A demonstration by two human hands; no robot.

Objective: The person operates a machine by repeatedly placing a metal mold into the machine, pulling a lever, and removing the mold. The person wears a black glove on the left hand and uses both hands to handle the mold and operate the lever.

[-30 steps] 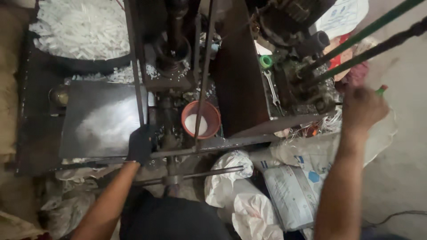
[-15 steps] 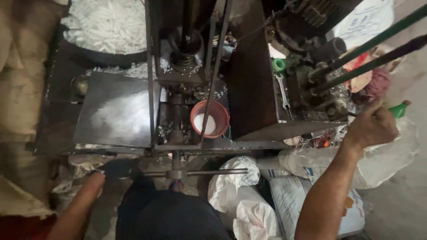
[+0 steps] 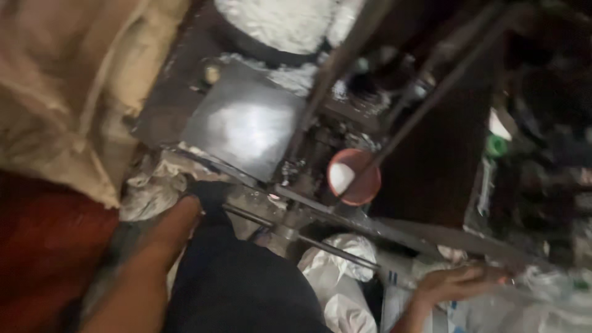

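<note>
Right hand (image 3: pixel 459 282) open, fingers resting on steel frame bar (image 3: pixel 394 228) (bracing, likely); left hand (image 3: pixel 206 197) gloved, grip unclear near metal plate (image 3: pixel 243 126).

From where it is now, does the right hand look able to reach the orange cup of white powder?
Probably not directly: the right hand sits below the slanted metal bars, which cross between it and the orange cup.

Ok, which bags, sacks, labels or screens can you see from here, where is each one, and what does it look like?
White printed sack: bottom right, under the right hand; flat, white with blue markings.
Crumpled white bags: bottom centre below the machine frame; bunched, plain white.
Tan sack: upper left, slumped, coarse beige cloth.
Crumpled pale bag: by the left hand; greyish white.
No screens or signs show; the picture is blurred.
</note>
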